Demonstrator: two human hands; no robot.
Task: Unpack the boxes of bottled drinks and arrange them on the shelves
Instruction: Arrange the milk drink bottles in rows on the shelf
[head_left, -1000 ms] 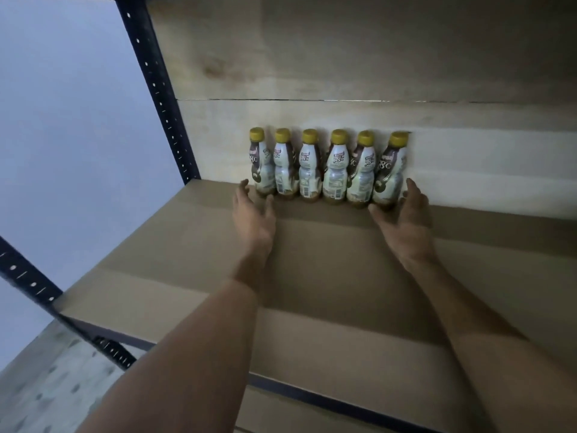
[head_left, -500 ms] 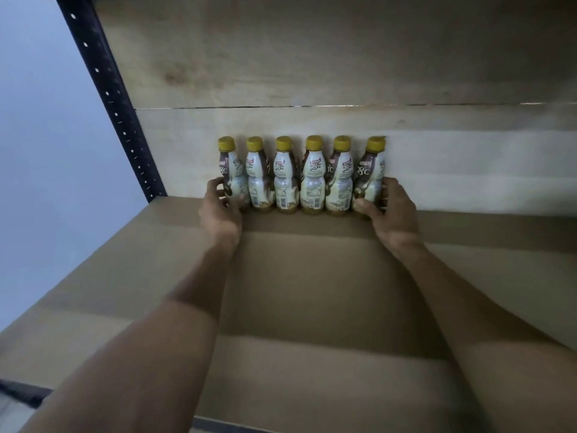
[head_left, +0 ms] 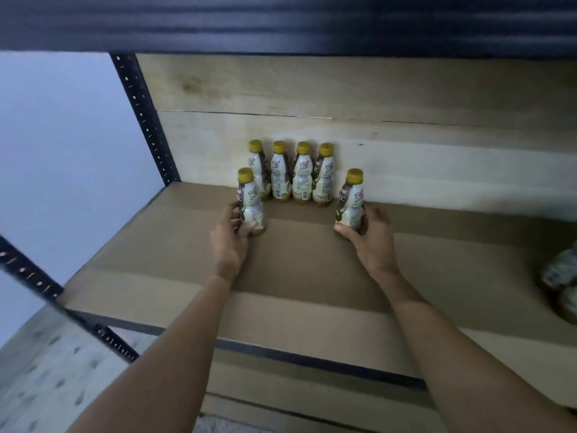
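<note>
Fingers (head_left: 234, 214) of the left hand (head_left: 229, 245) are curling round the lower half of the left bottle (head_left: 251, 203), a small, waisted plastic bottle with a glossy cream-and-brown label and a rounded yellow cap. It is standing upright; whether its base is touching the shelf (head_left: 296, 264) is hard to tell. The shelf is a flat, matte brown board with a dark metal front edge. Further left, a black metal post (head_left: 146, 120), punched with small slots, is rising at the shelf's back corner.

Between the two hands and further back, a row of four bottles (head_left: 290, 176) of the same kind is standing upright, side by side and close together, against the back panel (head_left: 343, 89) of pale, grainy wooden planks.

To the right, the right hand (head_left: 374, 242) is gripping the right bottle (head_left: 350, 201), with the thumb lying across the front near the base and the fingers (head_left: 379, 215) wrapping behind it. This bottle is leaning slightly. Both held bottles are sitting nearer the shelf's front than the row, one off each end.

At the far right edge, a pale, crinkled bundle (head_left: 559, 276) is lying on the shelf, too blurred to identify.
</note>
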